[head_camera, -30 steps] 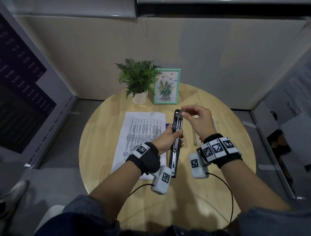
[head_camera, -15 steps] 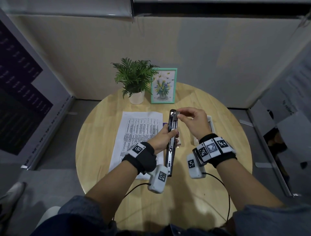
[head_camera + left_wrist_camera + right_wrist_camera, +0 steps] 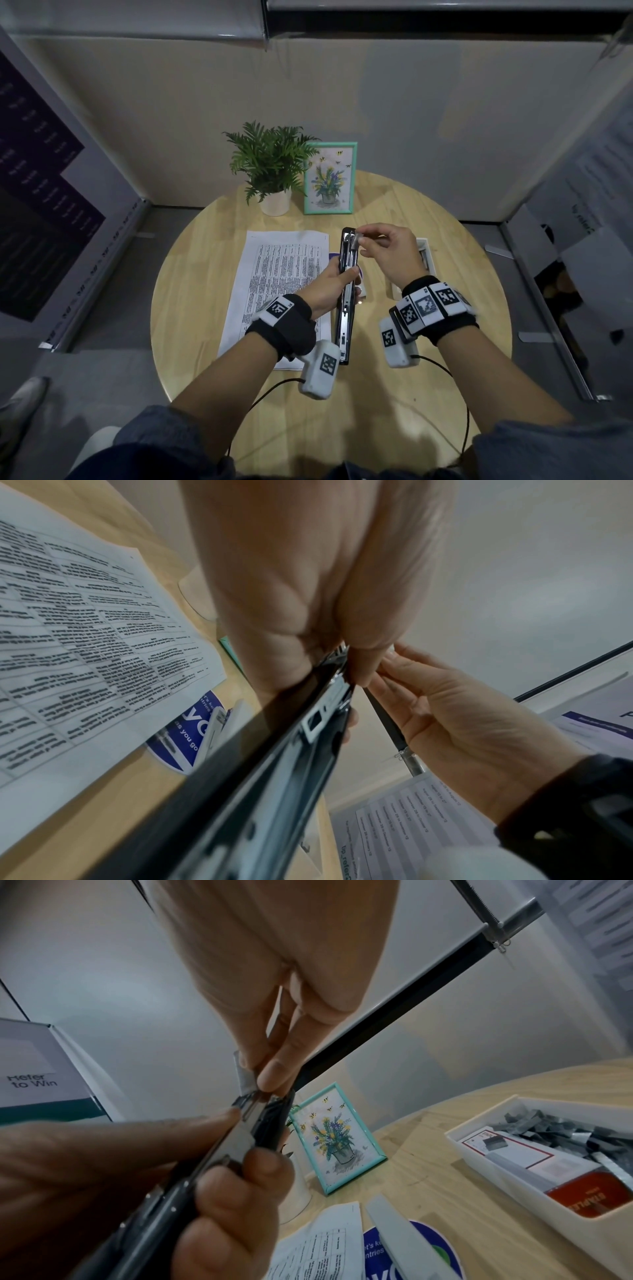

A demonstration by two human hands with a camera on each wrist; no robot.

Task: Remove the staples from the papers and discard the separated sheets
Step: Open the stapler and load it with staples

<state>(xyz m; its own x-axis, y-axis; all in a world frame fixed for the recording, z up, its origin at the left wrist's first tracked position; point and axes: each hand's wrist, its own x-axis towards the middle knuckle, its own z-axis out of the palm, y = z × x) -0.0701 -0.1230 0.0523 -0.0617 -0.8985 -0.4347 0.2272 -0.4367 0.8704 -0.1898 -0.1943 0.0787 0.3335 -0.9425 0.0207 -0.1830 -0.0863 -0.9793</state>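
A stapled set of printed papers [image 3: 284,274] lies flat on the round wooden table [image 3: 205,274], left of my hands. My left hand [image 3: 347,275] grips a long black stapler [image 3: 346,308], swung open with its metal channel facing up, above the table. My right hand [image 3: 359,240] pinches a short grey strip of staples [image 3: 245,1079] at the far end of the stapler [image 3: 205,1172]. In the left wrist view the papers [image 3: 85,642] sit below the stapler [image 3: 274,777].
A white tray [image 3: 479,1123] with loose staple strips and staple boxes stands to the right. A potted plant [image 3: 270,164] and a teal picture frame [image 3: 329,178] stand at the back. A round blue sticker [image 3: 441,1248] and a white tool [image 3: 404,1240] lie beside the papers.
My right hand has shifted the staple strip slightly left and down onto the stapler's far end. The left hand keeps its grip on the stapler.
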